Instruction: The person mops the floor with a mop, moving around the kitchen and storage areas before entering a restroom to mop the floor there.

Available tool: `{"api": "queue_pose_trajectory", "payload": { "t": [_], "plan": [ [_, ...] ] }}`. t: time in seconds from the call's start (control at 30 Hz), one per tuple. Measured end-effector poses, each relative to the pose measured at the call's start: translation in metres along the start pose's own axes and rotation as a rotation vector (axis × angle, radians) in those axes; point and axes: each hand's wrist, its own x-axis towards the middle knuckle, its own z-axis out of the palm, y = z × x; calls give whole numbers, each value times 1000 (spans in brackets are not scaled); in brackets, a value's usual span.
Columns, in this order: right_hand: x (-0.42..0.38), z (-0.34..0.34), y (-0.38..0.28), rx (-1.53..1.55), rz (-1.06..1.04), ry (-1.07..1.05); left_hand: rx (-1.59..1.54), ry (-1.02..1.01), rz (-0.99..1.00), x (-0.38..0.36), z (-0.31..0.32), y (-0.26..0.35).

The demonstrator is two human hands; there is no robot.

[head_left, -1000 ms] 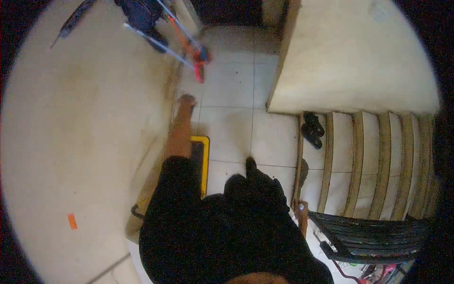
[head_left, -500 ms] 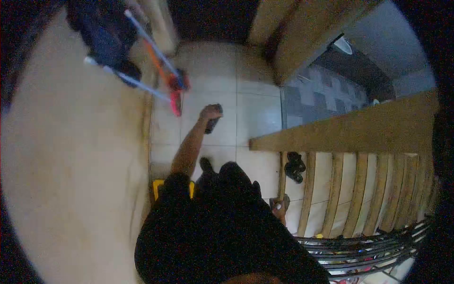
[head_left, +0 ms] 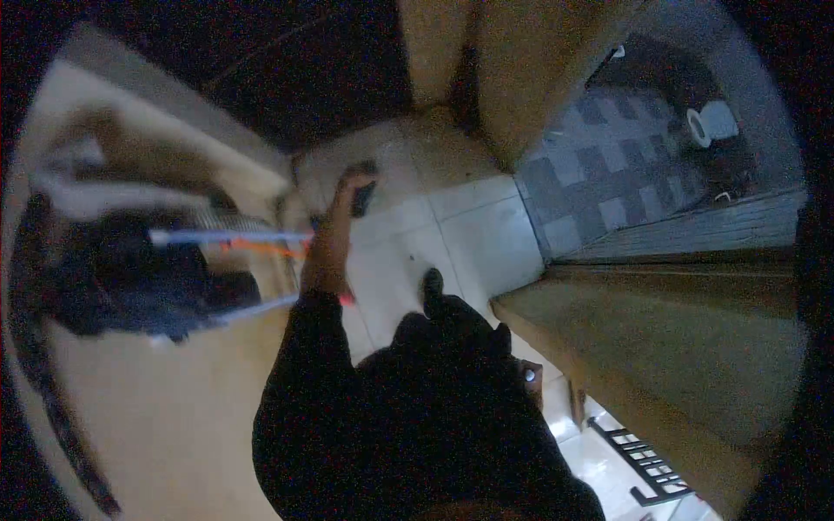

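Observation:
My left hand [head_left: 354, 179] is stretched forward over the tiled floor, closed on a dark object [head_left: 364, 193] that looks like a shoe. My right hand [head_left: 532, 385] hangs low beside my dark clothing, closed round a small thing with a round, pale shiny spot [head_left: 530, 375]; what it is cannot be made out. One of my feet [head_left: 433, 281] shows on the tiles between the two hands.
Poles of cleaning tools [head_left: 234, 236] lean at the left, near dark hanging cloth [head_left: 113, 269]. A doorway at the right opens on a checkered floor [head_left: 599, 174] with a toilet [head_left: 699, 128]. A wooden door [head_left: 660, 339] and black rack [head_left: 638, 460] stand right.
The view has turned and moved forward. The stair-like slats and dark shoes on the right have left view; the toilet now shows. Both hands keep their hold.

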Motion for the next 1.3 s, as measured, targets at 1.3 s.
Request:
{"api": "queue_pose_trajectory", "payload": {
  "t": [1.3],
  "plan": [
    [328,5,-195,719,598,764,-643,1106,403,781,184,724]
  ]
}}
